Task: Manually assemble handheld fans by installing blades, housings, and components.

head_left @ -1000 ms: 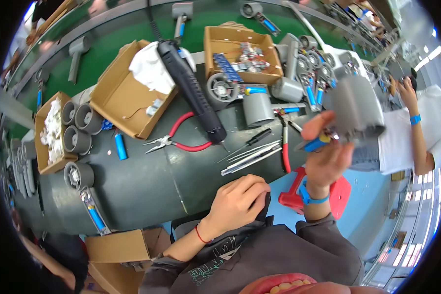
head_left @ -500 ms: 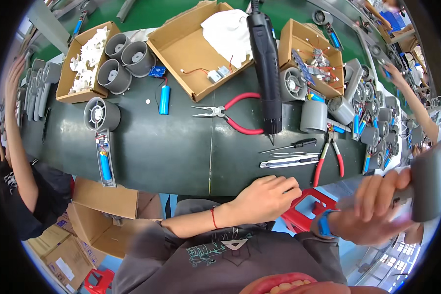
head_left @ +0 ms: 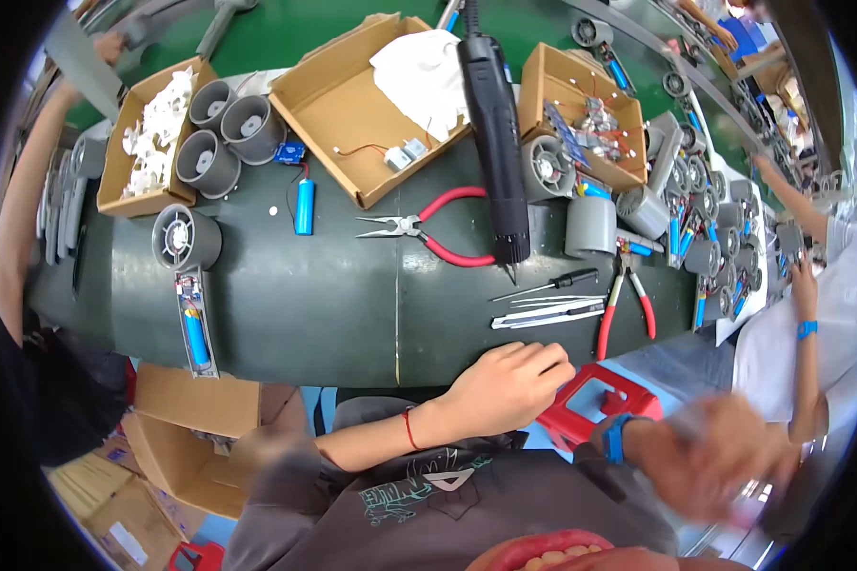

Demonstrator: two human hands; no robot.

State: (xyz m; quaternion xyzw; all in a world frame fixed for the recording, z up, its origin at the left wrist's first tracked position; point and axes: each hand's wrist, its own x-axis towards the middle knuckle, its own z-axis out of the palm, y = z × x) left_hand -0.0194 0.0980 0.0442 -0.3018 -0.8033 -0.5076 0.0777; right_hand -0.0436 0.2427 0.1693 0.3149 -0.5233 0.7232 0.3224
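My left hand [head_left: 512,385], a red string around its wrist, lies at the table's front edge, palm down. Its fingers are curled together with nothing visible in them. At the lower right my right hand [head_left: 712,462], below a blue wristband, is smeared by motion. It grips a grey handheld fan [head_left: 809,497], whose round housing shows as a dark blur near the picture's rim. Closest to my left hand lie a white-and-black utility knife [head_left: 548,316], a black screwdriver [head_left: 552,285] and red-handled pliers [head_left: 625,300].
Needle-nose pliers [head_left: 395,226] lie beneath a hanging black electric screwdriver [head_left: 498,152]. An opened fan with a blue battery [head_left: 195,335] sits at left. Cardboard boxes [head_left: 319,124] line the back; grey housings [head_left: 209,164] stand there. Several fans [head_left: 705,219] crowd the right. People work on both sides.
My right hand has moved down with the fan, toward the lower right rim. My left hand stays at the table edge. The whole view has shifted slightly.
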